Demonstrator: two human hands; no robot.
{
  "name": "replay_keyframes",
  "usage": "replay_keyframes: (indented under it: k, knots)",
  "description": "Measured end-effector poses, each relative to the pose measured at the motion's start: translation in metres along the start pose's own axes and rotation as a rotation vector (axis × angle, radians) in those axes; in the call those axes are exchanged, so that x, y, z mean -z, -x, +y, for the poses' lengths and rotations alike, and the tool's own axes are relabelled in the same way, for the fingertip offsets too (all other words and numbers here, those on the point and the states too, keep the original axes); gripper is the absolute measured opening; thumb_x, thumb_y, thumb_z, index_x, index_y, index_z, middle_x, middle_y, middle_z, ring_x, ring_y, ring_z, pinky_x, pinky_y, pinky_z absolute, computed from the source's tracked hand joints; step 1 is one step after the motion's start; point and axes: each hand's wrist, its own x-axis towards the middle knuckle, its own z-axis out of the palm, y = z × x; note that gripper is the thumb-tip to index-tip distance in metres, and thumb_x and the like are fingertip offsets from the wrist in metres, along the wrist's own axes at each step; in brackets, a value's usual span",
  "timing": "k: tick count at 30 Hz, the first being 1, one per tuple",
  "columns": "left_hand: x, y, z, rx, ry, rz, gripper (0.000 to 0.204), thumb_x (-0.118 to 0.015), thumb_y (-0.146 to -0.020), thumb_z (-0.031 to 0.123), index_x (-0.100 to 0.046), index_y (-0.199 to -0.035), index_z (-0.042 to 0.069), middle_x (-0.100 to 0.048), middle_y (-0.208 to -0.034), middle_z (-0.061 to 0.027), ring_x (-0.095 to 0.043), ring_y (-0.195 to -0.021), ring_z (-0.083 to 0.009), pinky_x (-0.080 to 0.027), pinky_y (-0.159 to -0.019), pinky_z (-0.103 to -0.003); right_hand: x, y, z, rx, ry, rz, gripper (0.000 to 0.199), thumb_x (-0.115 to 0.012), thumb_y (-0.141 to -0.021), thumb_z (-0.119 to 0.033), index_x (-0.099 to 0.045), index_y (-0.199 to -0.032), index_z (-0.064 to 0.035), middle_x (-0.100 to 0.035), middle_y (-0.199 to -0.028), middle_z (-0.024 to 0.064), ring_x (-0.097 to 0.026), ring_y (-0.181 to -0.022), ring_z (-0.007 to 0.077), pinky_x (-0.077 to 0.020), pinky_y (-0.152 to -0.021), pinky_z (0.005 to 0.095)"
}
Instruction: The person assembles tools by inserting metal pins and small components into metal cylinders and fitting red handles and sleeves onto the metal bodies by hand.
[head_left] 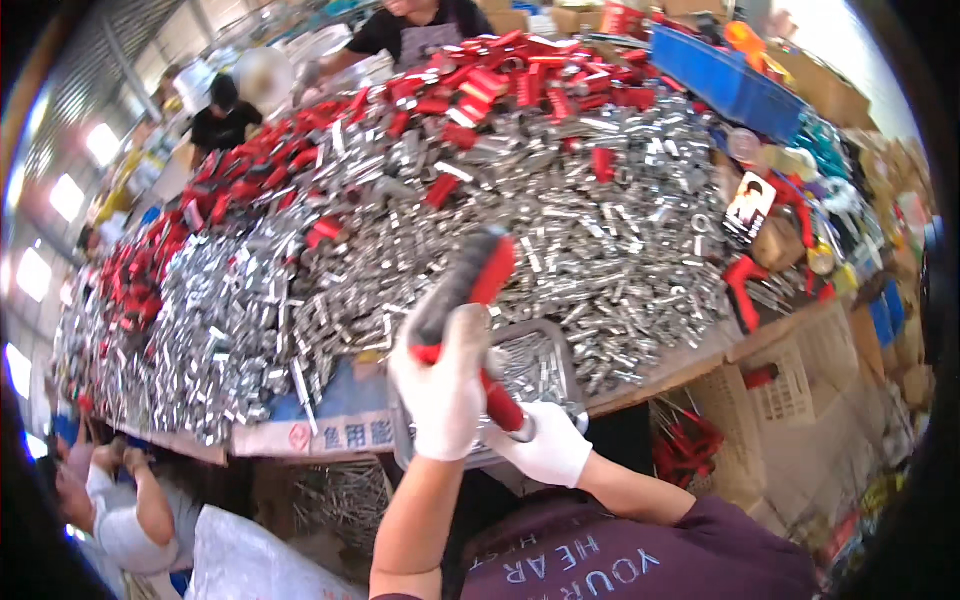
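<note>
A red-and-black tool handle (463, 290) is held up at a slant in front of me. My left hand (440, 385), in a white glove, grips its thicker black-and-red part. At the narrower red lower part, near its metallic end, my white-gloved right hand (545, 445) closes its fingers; the exact fingertips are partly hidden. Beneath both hands sits a grey plastic tray (568, 352) with small metal pieces in it. Behind it spreads a large heap of silvery metal parts (600, 255), topped by red parts (515, 85) toward the back.
A blue bin (725, 85) stands at the far right, with a lit phone screen (748, 207) and a red pistol-shaped handle (742, 290) nearer. Cardboard (790, 400) leans below the table's right edge. Co-workers sit at the back and the lower left. A white sack (250, 560) stands below left.
</note>
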Motion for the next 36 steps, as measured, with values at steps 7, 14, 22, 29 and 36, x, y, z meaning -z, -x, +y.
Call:
replay_keyframes:
  k: [7,14,22,29,36]
  knots:
    - [0.035,-0.017,-0.008,0.176,0.157,-0.303,0.043,-0.051,-0.095,0.019,-0.051,-0.132,-0.002,-0.064,-0.085,-0.0092,-0.058,-0.062,-0.0128,-0.051,-0.060,-0.028,0.007,0.003,-0.012,-0.381,-0.650,-0.532,0.028,-0.062,-0.093,-0.023,-0.049,-0.073,-0.0091,-0.042,-0.049,-0.0021,-0.039,-0.035,0.0083,-0.0277,-0.033,0.0254]
    - [0.173,-0.110,-0.047,-0.320,-1.565,0.060,0.035,-0.056,-0.091,0.022,-0.061,-0.125,0.012,-0.068,-0.104,-0.0195,-0.066,-0.091,-0.0379,-0.052,-0.077,-0.047,0.023,-0.024,0.022,0.203,-0.783,-0.430,0.036,-0.050,-0.100,-0.036,-0.059,-0.088,-0.0029,-0.059,-0.092,0.0102,-0.058,-0.088,0.0189,-0.0477,-0.078,0.0326]
    - [0.159,-0.108,-0.066,-0.616,-1.434,0.180,0.022,-0.051,-0.098,0.018,-0.058,-0.113,0.003,-0.067,-0.096,-0.0195,-0.066,-0.084,-0.0371,-0.052,-0.072,-0.042,0.026,-0.043,0.056,0.355,-0.456,-0.131,0.038,-0.049,-0.103,-0.028,-0.057,-0.127,0.0007,-0.065,-0.116,0.0073,-0.061,-0.098,0.0095,-0.0511,-0.084,0.0269]
    - [0.103,0.015,-0.057,0.026,-0.436,0.046,0.017,-0.037,-0.102,0.016,-0.051,-0.106,0.006,-0.056,-0.076,-0.0037,-0.054,-0.055,-0.0105,-0.042,-0.043,-0.022,0.027,-0.038,0.045,0.292,-0.799,-0.131,0.037,-0.048,-0.103,-0.020,-0.051,-0.131,0.0031,-0.059,-0.126,0.0100,-0.058,-0.114,0.0144,-0.0505,-0.095,0.0314]
    - [0.094,0.034,-0.081,0.176,-0.120,0.022,0.019,-0.041,-0.101,0.019,-0.050,-0.113,0.006,-0.061,-0.079,-0.0067,-0.060,-0.062,-0.0151,-0.050,-0.054,-0.026,0.029,-0.039,0.058,0.326,-0.594,-0.146,0.036,-0.049,-0.103,-0.018,-0.050,-0.132,0.0021,-0.058,-0.126,0.0112,-0.058,-0.113,0.0151,-0.0514,-0.094,0.0314]
